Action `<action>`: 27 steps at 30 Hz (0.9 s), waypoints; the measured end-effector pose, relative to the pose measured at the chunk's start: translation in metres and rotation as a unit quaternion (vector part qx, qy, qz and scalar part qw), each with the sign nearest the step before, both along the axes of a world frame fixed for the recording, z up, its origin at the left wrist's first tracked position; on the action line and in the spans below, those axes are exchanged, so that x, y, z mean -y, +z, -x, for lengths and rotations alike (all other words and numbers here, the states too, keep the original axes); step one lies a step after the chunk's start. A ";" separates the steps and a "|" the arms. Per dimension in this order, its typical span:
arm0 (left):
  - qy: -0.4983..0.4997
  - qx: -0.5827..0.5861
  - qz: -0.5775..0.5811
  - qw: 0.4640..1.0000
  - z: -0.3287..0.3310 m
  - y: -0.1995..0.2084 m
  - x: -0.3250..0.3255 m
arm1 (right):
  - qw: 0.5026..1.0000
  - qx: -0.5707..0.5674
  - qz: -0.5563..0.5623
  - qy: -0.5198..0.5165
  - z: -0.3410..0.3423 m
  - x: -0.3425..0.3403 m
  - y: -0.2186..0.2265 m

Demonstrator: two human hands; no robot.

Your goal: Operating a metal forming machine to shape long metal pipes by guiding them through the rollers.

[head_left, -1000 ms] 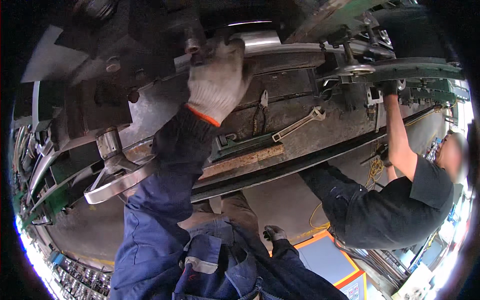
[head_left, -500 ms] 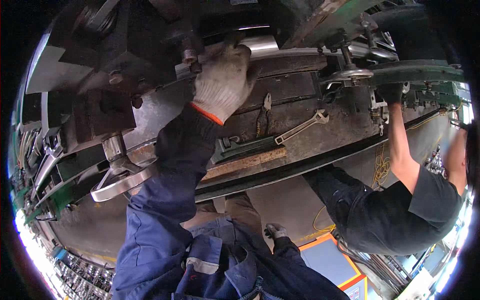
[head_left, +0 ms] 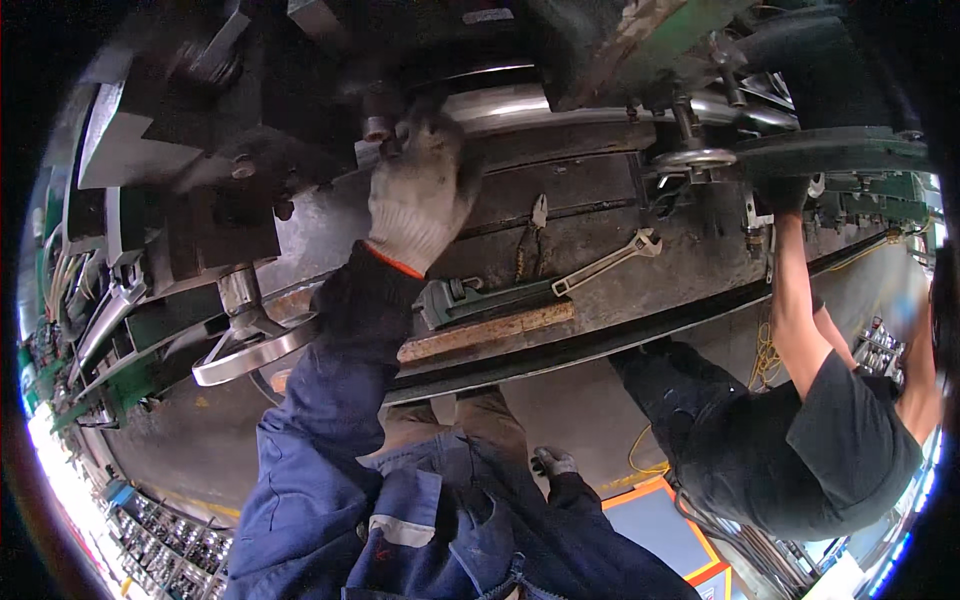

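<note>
My left hand [head_left: 420, 190], in a whitish knit glove with an orange-edged cuff, reaches up under the dark machine. Its fingers are in shadow and blurred, beside a round bolt end [head_left: 376, 128] and the left end of a shiny steel bar [head_left: 495, 105]; whether they grip anything cannot be made out. Low at my side hangs my gloved right hand [head_left: 554, 462], its fingers loosely bent, with nothing visible in them. On the machine bed below my left hand lie pliers [head_left: 538, 215], an adjustable wrench [head_left: 610, 262] and a green pipe wrench [head_left: 480, 303].
A rusty flat bar [head_left: 490, 332] lies along the bed's near edge. Handwheels stand at left [head_left: 255, 350] and right [head_left: 695, 160]. A co-worker in black [head_left: 770, 440] leans in at right, an arm reaching into the machine. An orange-edged cabinet [head_left: 655, 525] stands at lower right.
My left hand has moved slightly left and nearer to me, off the bar's middle toward the bolt end. My right hand stays low. The view has shifted a little.
</note>
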State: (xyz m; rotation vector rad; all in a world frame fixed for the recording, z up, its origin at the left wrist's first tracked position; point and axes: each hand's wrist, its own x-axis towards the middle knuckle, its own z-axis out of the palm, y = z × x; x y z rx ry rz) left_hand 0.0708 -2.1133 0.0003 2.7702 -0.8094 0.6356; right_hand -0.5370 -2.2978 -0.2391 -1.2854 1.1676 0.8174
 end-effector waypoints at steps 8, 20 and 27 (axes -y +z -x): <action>-0.022 -0.110 -0.020 0.993 -0.013 0.010 0.020 | 0.998 -0.056 -0.001 0.018 -0.031 0.011 0.014; 0.029 -0.137 -0.006 0.990 0.001 0.015 0.011 | 0.995 -0.081 0.022 0.058 -0.037 0.021 0.017; -0.007 -0.084 -0.042 0.996 -0.003 0.007 0.012 | 0.996 -0.077 0.006 0.041 -0.042 0.021 0.014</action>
